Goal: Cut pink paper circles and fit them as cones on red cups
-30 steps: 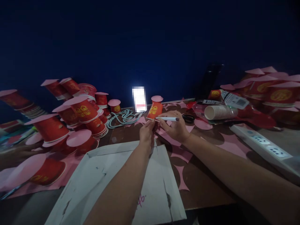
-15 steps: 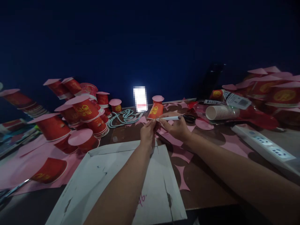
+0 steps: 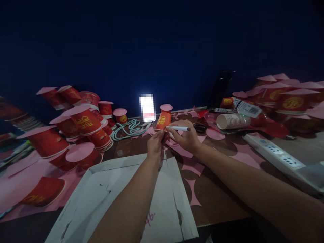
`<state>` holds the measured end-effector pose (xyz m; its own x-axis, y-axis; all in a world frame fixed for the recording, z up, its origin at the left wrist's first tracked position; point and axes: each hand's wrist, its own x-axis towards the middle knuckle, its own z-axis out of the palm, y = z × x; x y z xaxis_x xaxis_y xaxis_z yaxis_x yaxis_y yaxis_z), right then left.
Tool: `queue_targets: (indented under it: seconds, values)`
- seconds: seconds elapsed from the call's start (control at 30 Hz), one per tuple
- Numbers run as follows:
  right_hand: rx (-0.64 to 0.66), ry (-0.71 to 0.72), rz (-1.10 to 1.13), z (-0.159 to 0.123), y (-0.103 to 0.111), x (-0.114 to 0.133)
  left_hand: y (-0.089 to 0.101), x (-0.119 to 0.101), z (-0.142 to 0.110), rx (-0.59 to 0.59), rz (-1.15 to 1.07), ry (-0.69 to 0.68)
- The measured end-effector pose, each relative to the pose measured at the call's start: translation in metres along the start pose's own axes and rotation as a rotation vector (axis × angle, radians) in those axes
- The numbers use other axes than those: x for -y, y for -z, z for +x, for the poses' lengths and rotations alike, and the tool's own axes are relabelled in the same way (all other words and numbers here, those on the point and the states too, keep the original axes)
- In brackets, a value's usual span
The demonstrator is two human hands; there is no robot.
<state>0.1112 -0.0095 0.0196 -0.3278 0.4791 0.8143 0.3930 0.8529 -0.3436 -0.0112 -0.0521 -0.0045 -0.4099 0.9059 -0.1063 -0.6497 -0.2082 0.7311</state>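
Observation:
In front of me, my left hand point(image 3: 155, 145) is closed, its fingertips at the lower rim of a red paper cup point(image 3: 162, 119) with gold lettering. The cup leans slightly, and a pink paper disc point(image 3: 166, 107) covers its upper end. My right hand point(image 3: 187, 138) is closed around a white pen point(image 3: 181, 128) with a dark end. The pen lies sideways, its left end beside the cup's rim. Both hands nearly meet, so what lies between the fingertips is partly hidden. A thin pale strand point(image 3: 164, 154) shows below them.
Red cups with pink discs point(image 3: 86, 121) crowd the left; more cups point(image 3: 293, 101) pile up at right. A flat white box point(image 3: 118, 189) lies beneath my left forearm. Around are a cable point(image 3: 131, 128), a lit phone point(image 3: 147, 108), scissors point(image 3: 199, 128), stacked white cups point(image 3: 233, 121) and a power strip point(image 3: 275, 153).
The whole view has shifted slightly, so the objects and both hands sit a little further left. My hands keep nearly the same pose by the cup, and the pen stays in my right hand.

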Motion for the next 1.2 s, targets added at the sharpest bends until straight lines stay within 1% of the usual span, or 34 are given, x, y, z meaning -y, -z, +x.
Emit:
queue_targets:
  seconds: [0.17,0.3,0.37,0.5,0.57,0.7,0.87,1.07,1.2]
  values:
    - [0.056,-0.042,0.145,0.0008,-0.0001,-0.0016,-0.002,0.0005,0.0001,-0.047,-0.035,0.008]
    - [0.06,-0.084,0.218,0.0009,-0.0005,-0.0013,-0.0014,0.0013,0.0,-0.043,-0.034,0.001]
    - [0.043,-0.078,0.2,0.0005,-0.001,-0.001,-0.0003,0.0023,0.0009,-0.029,-0.029,-0.01]
    - [0.008,-0.01,0.054,-0.001,-0.0023,-0.0013,0.0014,0.0039,0.0032,-0.004,-0.036,-0.024]
    - [-0.007,0.001,0.019,-0.0016,-0.0027,-0.0018,0.0012,0.0036,0.0031,0.0,-0.031,-0.014]
    - [-0.01,-0.013,0.03,-0.0016,-0.0027,-0.0019,-0.0001,0.002,0.0015,-0.034,-0.003,0.004]
    - [0.054,-0.02,0.156,-0.0009,-0.0022,-0.0001,-0.0011,0.0018,0.0018,-0.072,-0.044,-0.01]
    - [-0.004,0.005,0.033,-0.0019,-0.0031,-0.0009,-0.003,-0.0002,0.0012,-0.08,-0.025,0.026]
    - [0.042,-0.002,0.089,-0.0001,-0.0023,-0.0005,-0.0027,0.0009,0.0007,-0.09,-0.038,0.009]
